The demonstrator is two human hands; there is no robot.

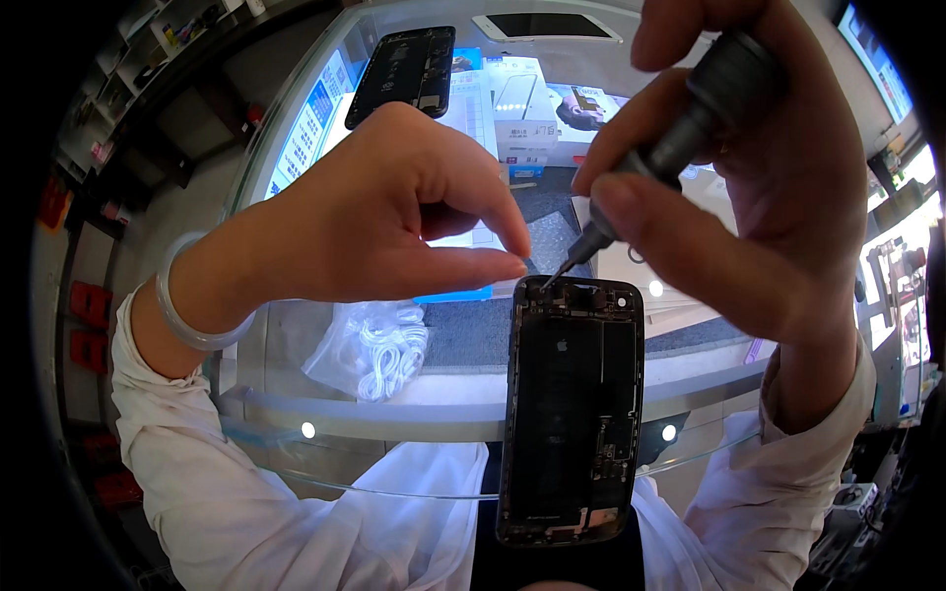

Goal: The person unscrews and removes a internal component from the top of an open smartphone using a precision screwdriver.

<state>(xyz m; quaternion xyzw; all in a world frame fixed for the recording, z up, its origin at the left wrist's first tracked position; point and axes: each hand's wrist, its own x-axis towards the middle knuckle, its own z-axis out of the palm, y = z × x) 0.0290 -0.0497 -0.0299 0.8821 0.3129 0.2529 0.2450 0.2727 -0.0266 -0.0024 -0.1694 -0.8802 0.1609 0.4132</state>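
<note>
An opened smartphone, its dark insides bared, lies upright in front of me on the glass counter. My right hand is closed round a dark precision screwdriver, whose thin tip slants down to the phone's upper left corner. By that same corner my left hand has thumb and forefinger brought together in a pinch; anything between them is too small to make out. A pale bangle circles my left wrist. Beyond this hand lies another opened phone, black inside.
A white phone with a dark screen lies at the far edge of the glass counter. Beneath the glass are boxes, papers and a clear bag of white cables. Shelves stand at the far left.
</note>
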